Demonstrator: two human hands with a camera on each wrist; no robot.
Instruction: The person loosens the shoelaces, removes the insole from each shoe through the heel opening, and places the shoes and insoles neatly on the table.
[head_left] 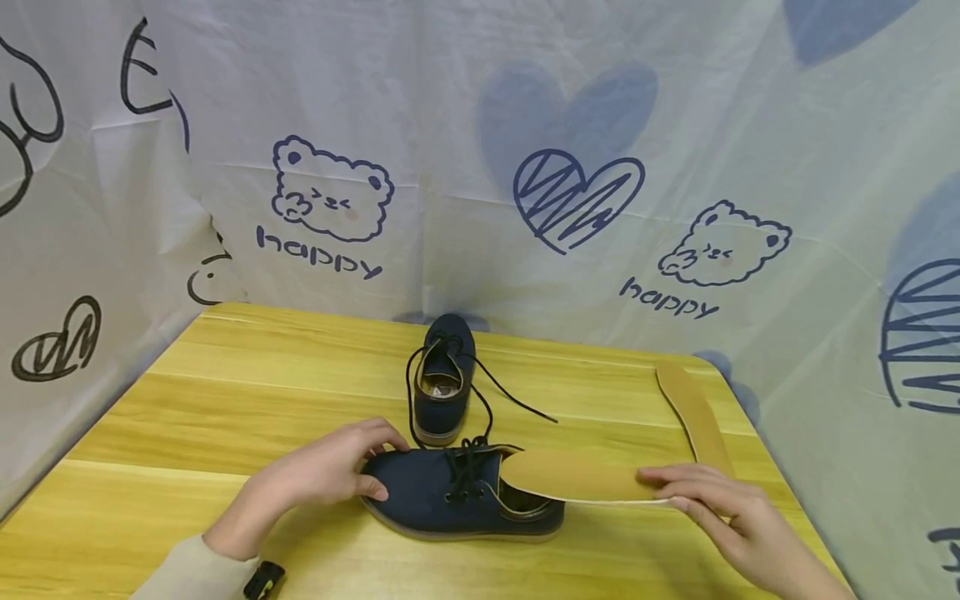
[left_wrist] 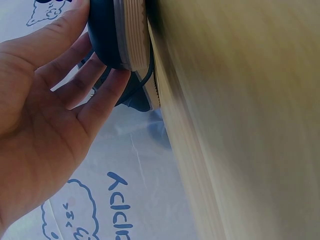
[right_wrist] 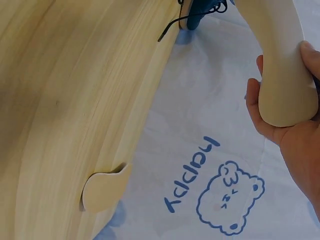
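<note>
Our left hand (head_left: pixel 315 477) curls its fingers (left_wrist: pixel 100 102) over the toe of the near shoe (head_left: pixel 457 496), thumb low on the side, fingertips on top, so the shoe is held steady on the table (head_left: pixel 225 400). In the left wrist view the same fingers wrap the dark toe cap and its ribbed pale sole.

Our right hand (head_left: pixel 720 508) pinches the heel end of an insole (head_left: pixel 577 477) between thumb and fingers; in the right wrist view the pale underside of the insole rests against our thumb (right_wrist: pixel 262 107). The insole's front end sits inside the shoe's opening, the rest sticking out toward the right, roughly level above the table.

The near shoe lies crosswise, toe to the left, laces (head_left: pixel 467 467) loosely tied. Just behind it stands a second shoe (head_left: pixel 444 379), toe pointing away from us, its laces trailing loose across the wood. A second insole (head_left: pixel 693 412) lies along the right edge of the table, partly hanging over it. A printed cloth (head_left: pixel 480 167) hangs behind and around the table.
</note>
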